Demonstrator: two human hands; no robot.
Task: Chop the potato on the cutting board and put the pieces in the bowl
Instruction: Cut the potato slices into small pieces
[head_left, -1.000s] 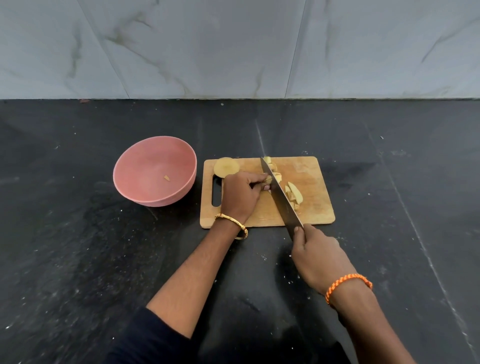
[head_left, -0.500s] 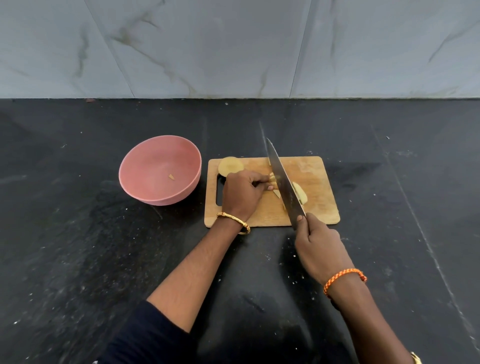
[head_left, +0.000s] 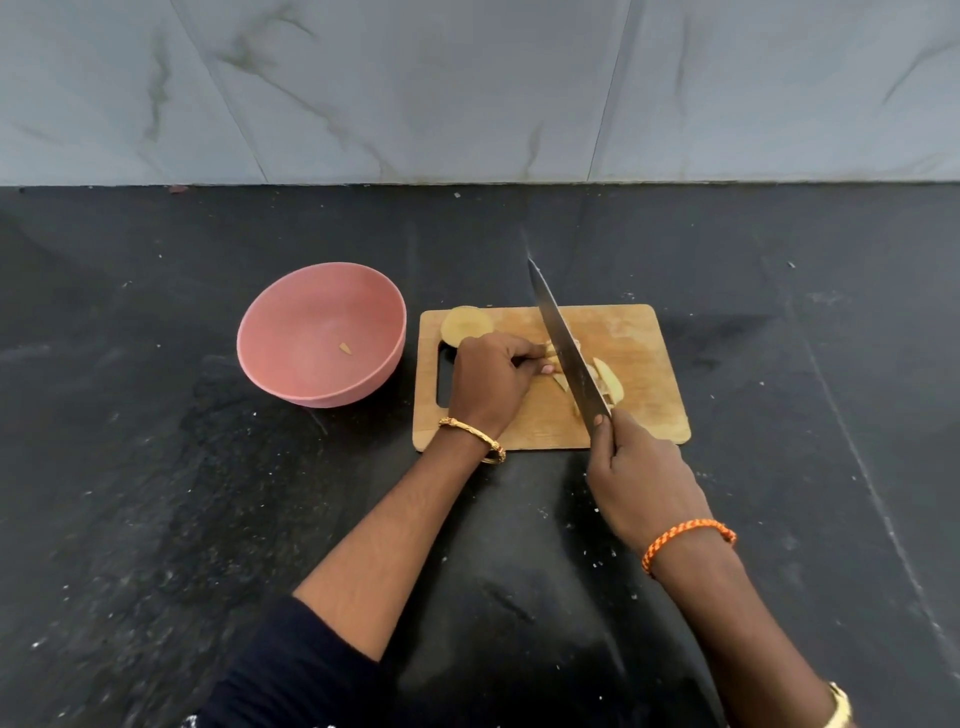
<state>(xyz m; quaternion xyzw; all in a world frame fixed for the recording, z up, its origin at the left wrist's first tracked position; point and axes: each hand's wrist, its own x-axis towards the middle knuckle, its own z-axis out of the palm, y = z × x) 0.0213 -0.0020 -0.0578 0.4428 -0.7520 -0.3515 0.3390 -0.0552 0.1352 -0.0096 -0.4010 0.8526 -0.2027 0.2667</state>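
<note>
The pink bowl (head_left: 321, 332) holds one small potato scrap (head_left: 344, 348). On the cutting board (head_left: 644, 332) beside it, the left hand (head_left: 488, 382) pinches potato pieces (head_left: 605, 382) while the right hand (head_left: 641, 480) grips the knife (head_left: 563, 343); a potato half (head_left: 466, 325) lies at the board's far left corner.

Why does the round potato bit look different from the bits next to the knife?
The round potato half is one big piece with a flat cut face, lying alone at the cutting board's far left corner. The cut pieces are thin, narrow and bunched together beside the knife. Both are pale yellow and on the board.
</note>
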